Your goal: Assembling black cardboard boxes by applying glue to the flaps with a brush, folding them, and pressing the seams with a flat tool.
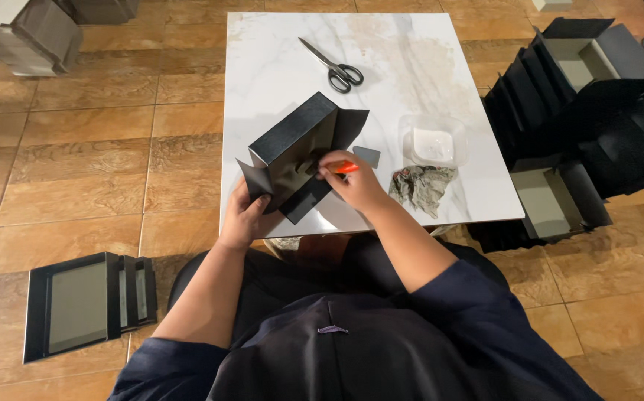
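The person sits in dark clothing at the near edge of a white marble table point(277, 59). The left hand point(244, 219) is curled around the near lower corner of a black box point(296, 152), fingers closed on its folded flap, tilting the box up on edge at the front of the table. The right hand point(355, 182) is closed on a small orange tool point(346, 168), pinched between fingertips and pointing into the open inside of the box. Just right of that hand lie a small grey card point(366, 156) and a crumpled rag point(422, 187). Beyond the rag stands a clear plastic tub point(433, 141) holding something white. Farther back, scissors point(333, 67) lie flat. On the floor, finished boxes point(84, 304) sit to the left, and a stack of black boxes point(582, 111) stands to the right
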